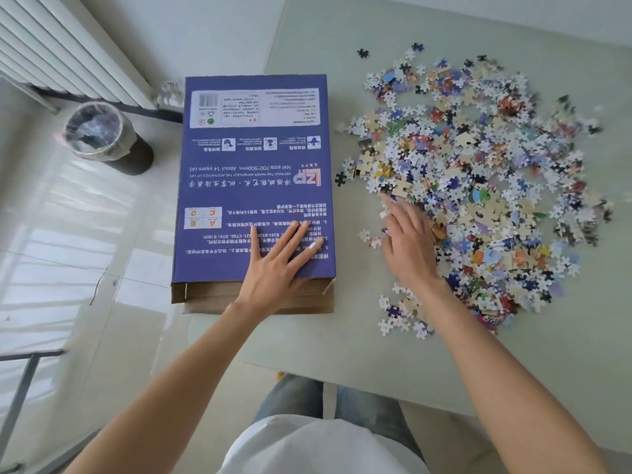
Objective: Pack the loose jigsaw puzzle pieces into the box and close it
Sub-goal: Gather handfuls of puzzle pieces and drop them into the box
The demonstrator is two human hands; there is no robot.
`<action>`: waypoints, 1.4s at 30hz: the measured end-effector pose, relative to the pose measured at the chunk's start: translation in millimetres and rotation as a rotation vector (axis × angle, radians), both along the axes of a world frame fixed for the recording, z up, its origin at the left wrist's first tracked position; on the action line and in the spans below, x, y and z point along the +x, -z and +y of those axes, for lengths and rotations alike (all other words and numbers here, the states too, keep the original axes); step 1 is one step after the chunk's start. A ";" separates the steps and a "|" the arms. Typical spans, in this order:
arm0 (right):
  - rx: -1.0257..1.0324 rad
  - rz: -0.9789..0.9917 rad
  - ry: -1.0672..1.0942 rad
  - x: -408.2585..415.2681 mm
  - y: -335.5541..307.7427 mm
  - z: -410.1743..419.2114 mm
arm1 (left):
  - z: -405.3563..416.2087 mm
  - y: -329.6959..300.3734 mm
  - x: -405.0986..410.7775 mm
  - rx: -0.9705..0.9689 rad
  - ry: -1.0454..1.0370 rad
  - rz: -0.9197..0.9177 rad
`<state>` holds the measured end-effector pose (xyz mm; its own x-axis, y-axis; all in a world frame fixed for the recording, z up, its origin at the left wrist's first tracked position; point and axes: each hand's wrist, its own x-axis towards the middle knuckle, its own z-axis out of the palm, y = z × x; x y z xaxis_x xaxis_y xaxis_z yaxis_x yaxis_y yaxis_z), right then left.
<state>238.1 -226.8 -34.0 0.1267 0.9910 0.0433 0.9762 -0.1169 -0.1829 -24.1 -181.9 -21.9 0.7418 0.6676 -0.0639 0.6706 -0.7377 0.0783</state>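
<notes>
A person's left hand (277, 260) presses flat, fingers spread, on the near end of a blue puzzle box (254, 179), hiding some print. The box's brown near flaps sit just behind the wrist, at the table (342, 343) edge. The right hand (408, 242), fingers extended and blurred, rests on the heap of loose puzzle pieces (478, 179), which spreads beyond its fingertips. A lined bin (106, 135) stands on the floor far left.

A blue puzzle box (254, 179) is lying with its print upside down to the camera, showing an "LZP" logo, the lines "Net size:700*500mm About 14 years old" and "REFINING THE PAPER ART/ENJOY THE AESTHETICS OF LIFE", and a grid lettered A, B, C, D. Smaller Chinese text is reading too blurred.
</notes>
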 end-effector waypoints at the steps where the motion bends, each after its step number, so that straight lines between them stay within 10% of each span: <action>1: 0.066 0.055 -0.015 0.6 -5.8 7.7 | 1.8 0.1 2.7 0.002 0.017 -0.001; 14: -0.207 -0.102 -0.362 41.7 -1.2 120.1 | 65.6 -32.2 57.5 -0.190 -0.333 -0.308; 22: -0.055 0.093 -0.318 66.3 -15.9 156.7 | 113.7 -19.0 106.9 -0.231 -0.519 -0.175; 28: -0.319 -0.056 -0.489 48.7 5.8 219.2 | 116.4 -10.7 109.9 -0.198 -0.540 -0.168; 36: -0.110 -0.007 -0.157 91.9 2.9 162.8 | 114.7 -7.0 113.0 -0.184 -0.546 -0.158; 42: -0.189 0.073 -0.623 22.1 3.5 124.5 | 110.2 -14.9 94.5 -0.227 -0.500 -0.277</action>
